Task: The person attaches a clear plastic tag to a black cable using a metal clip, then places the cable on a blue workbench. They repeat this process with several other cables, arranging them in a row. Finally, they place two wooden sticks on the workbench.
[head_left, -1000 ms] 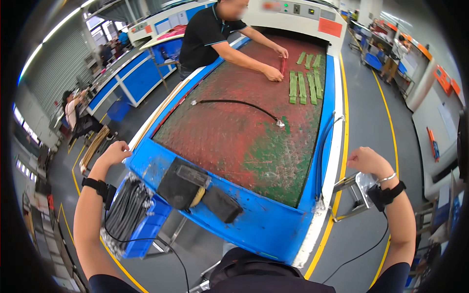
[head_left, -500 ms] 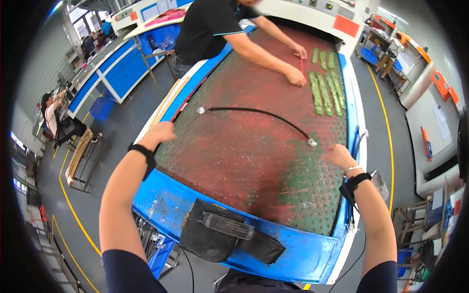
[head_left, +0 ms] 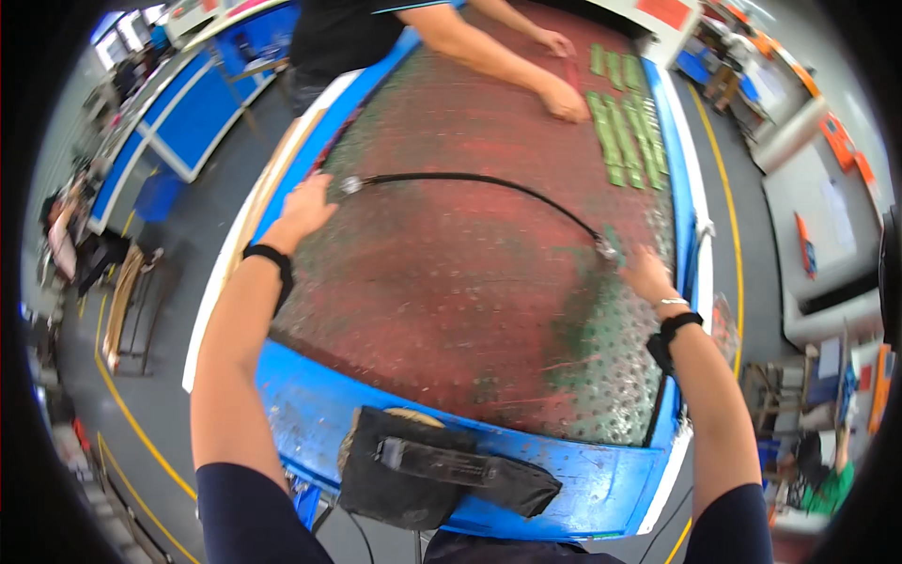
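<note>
A big red and green mat point(head_left: 442, 310) is in front of me. A long black hose point(head_left: 479, 178) lies bent on it. I can't tell if my left hand point(head_left: 308, 205) and right hand point(head_left: 646, 274) are open or closed. They're near its shiny left end point(head_left: 351, 185) and right end point(head_left: 606, 249).

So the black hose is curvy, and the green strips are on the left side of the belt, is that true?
Not quite: the head view shows the green strips on the right side of the belt. The black hose is curvy, as you said.
</note>
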### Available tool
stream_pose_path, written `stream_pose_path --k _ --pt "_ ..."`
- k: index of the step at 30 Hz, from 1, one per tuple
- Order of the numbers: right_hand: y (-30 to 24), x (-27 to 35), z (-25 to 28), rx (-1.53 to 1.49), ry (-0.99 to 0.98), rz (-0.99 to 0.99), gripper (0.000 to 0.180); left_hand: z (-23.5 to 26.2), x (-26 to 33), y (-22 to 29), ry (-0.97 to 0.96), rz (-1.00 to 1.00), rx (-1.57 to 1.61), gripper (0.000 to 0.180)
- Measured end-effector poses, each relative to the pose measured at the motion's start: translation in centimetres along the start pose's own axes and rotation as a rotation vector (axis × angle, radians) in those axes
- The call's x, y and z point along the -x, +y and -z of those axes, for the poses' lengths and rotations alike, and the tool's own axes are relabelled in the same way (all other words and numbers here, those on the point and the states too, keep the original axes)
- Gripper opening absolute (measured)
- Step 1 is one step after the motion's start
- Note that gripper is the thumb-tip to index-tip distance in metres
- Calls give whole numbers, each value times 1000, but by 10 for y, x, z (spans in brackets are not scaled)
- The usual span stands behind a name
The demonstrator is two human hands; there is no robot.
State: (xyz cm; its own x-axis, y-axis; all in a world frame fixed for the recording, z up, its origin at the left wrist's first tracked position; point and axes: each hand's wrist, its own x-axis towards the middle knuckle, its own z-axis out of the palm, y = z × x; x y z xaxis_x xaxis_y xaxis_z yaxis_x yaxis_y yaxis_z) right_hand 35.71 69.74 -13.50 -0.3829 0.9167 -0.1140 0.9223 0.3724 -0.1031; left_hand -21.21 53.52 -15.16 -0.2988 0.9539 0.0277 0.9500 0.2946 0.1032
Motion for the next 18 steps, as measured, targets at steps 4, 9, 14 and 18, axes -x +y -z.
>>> stream_pose_path --k 4,9,14,18 --pt "12 -9 -18 -14 58 -7 56 -7 -26 15 9 6 21 59" --pt "6 -16 -24 -106 157 17 50 -17 -51 37 -40 10 93 55" --pt "-17 -33 -27 -118 161 6 40 -26 -61 45 15 -7 63 31" --pt "-24 -46 -37 -127 195 -28 22 -35 -64 43 64 5 11 14"
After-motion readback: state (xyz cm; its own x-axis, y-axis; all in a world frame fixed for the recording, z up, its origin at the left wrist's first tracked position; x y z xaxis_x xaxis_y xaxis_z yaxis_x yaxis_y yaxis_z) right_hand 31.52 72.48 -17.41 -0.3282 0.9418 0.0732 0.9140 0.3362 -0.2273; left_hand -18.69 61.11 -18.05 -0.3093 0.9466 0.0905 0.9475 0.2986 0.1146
